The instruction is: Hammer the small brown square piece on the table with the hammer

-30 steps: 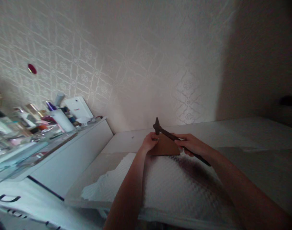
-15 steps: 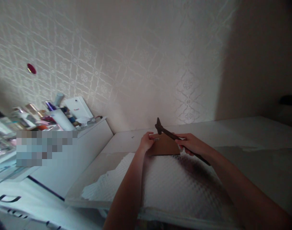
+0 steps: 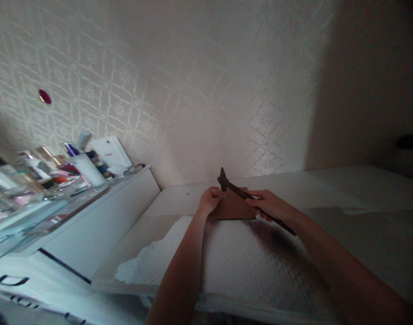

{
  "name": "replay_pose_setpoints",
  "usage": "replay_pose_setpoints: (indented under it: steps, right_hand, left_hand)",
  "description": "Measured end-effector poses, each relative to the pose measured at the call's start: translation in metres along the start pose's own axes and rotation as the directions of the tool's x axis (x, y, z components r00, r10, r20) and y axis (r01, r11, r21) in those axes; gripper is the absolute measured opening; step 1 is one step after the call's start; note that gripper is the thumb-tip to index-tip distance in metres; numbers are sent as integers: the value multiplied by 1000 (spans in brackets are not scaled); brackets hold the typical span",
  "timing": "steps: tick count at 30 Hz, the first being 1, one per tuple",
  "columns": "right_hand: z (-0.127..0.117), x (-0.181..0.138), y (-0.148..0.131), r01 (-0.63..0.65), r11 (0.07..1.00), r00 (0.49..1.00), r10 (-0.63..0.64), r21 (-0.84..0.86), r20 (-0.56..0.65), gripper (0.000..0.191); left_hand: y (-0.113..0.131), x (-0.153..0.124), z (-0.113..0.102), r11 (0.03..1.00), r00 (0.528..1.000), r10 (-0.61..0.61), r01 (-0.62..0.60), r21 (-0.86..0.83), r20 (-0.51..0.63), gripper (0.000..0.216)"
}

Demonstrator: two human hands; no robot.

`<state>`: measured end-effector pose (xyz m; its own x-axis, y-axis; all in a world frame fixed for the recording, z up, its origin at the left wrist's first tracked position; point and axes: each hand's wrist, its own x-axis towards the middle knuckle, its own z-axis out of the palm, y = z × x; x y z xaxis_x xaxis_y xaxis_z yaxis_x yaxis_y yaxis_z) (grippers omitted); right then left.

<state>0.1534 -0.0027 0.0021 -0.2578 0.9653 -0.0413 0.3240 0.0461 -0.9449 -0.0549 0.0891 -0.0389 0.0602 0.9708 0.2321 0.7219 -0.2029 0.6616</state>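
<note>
**Ana:** Hands at centre frame, both busy. Left hand (image 3: 211, 201) pinches the left edge of a small brown board (image 3: 234, 208), fingers curled tight on it, and there looks to be a tiny pale thing under the fingertips, too small to tell.

**Ben:** And the right hand (image 3: 270, 206)?

**Ana:** Closed around the handle of a dark hammer (image 3: 242, 194). The handle runs out toward four o'clock past the wrist, the head sits up at eleven o'clock, just above the board's top edge and very near the left fingers.

**Ben:** Where does the board sit?

**Ana:** Far end of a white textured cloth (image 3: 233, 262), on the pale table (image 3: 355, 189), close to the patterned wall (image 3: 193, 90). Whether the board stands propped or lies tilted, I cannot tell in this dim light.

**Ben:** How would you play it from here?

**Ana:** My read: short, light taps, wrist only, with the head coming square onto its mark. Left fingertips want to stay low and off to the side, because that head hangs right beside them. The cloth is soft, so the board could bounce or slide; firm downward pressure from the left hand would help.

**Ben:** Anything else around?

**Ana:** Over at nine o'clock, a white cabinet (image 3: 101, 216) crowded with bottles (image 3: 81, 167) and jars. Well apart from the hands.
</note>
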Motion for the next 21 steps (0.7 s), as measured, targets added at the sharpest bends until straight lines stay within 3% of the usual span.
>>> replay_pose_setpoints:
  steps: [10,21]
  right_hand:
    - [7,2,6,21,999,995,-25,37,99,40]
    - [9,1,5,23,997,993,-31,69,117,38]
  left_hand:
    - [4,-2,2,1000,1000,-4,4,-13,9,35]
    - [9,-4,0,997,999,-28,30,-75,25,34]
